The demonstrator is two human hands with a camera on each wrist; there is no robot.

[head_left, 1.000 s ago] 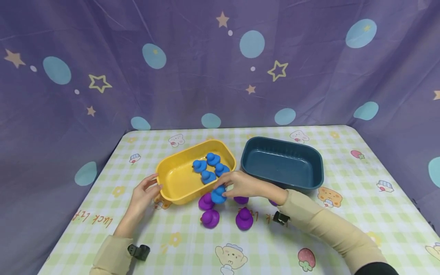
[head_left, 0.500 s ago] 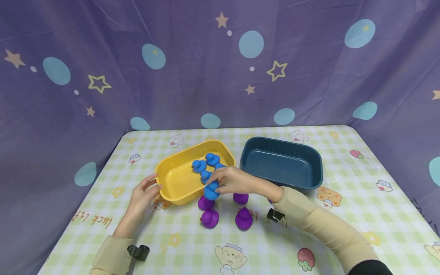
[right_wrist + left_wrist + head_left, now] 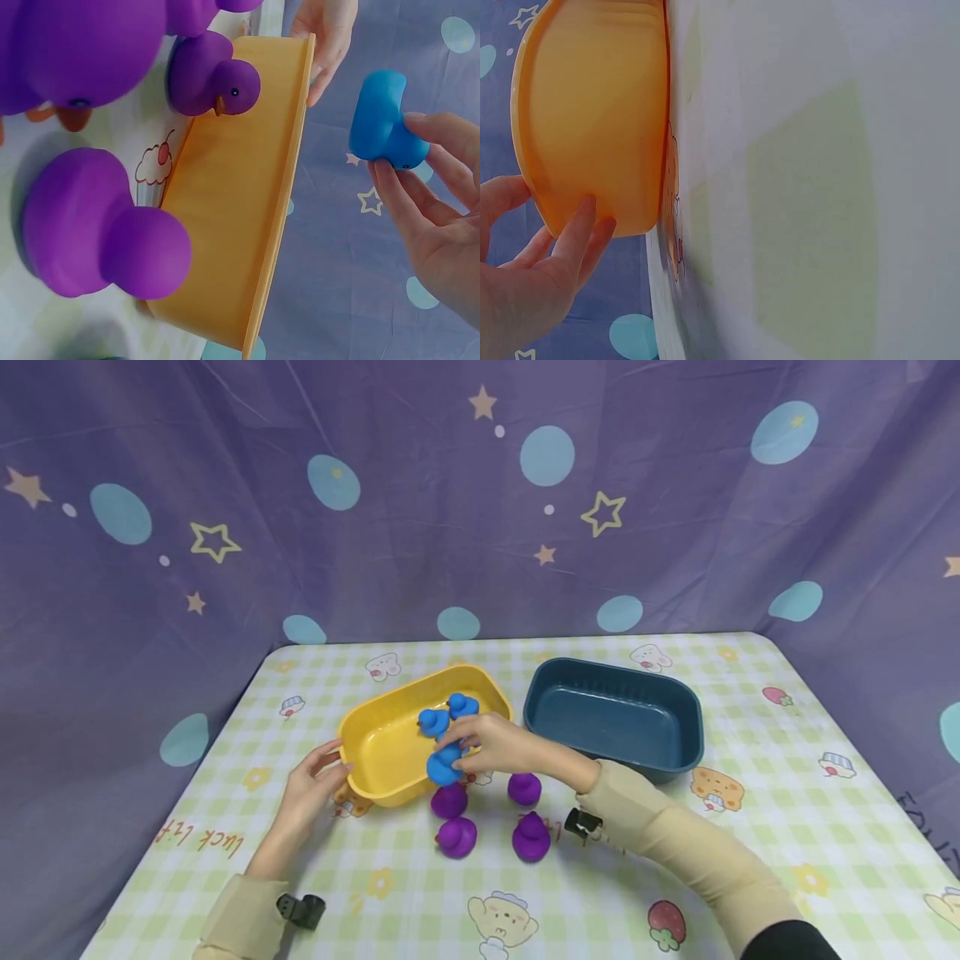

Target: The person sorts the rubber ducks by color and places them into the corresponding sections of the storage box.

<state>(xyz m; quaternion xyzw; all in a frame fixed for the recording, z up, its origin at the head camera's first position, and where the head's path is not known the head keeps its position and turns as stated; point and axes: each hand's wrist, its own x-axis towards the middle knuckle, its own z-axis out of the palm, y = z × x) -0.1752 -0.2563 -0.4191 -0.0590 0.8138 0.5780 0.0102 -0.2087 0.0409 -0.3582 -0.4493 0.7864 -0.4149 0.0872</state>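
Observation:
My right hand (image 3: 495,745) pinches a blue rubber duck (image 3: 442,766) between thumb and fingertips, over the near long rim of the yellow bin (image 3: 378,764). In the right wrist view, that duck (image 3: 382,124) is raised above the rim. Two more blue ducks (image 3: 433,722) show inside the bin; others are partly hidden behind the right hand. At the bin's left end, my left hand (image 3: 309,785) touches it with fairly straight fingers. Its fingertips (image 3: 587,204) rest on the outer wall in the left wrist view, one at the rim.
Several purple ducks stand in front of the yellow bin, among them a front-left duck (image 3: 456,837) and a front-right duck (image 3: 531,837). A dark teal bin (image 3: 611,718) stands to the right. The checked tablecloth (image 3: 360,893) covers the table, with a purple curtain (image 3: 420,560) behind.
My right hand has carried the blue duck leftward and up, from beside the purple ducks to over the yellow bin's near rim. My left hand has stayed at the bin's left end.

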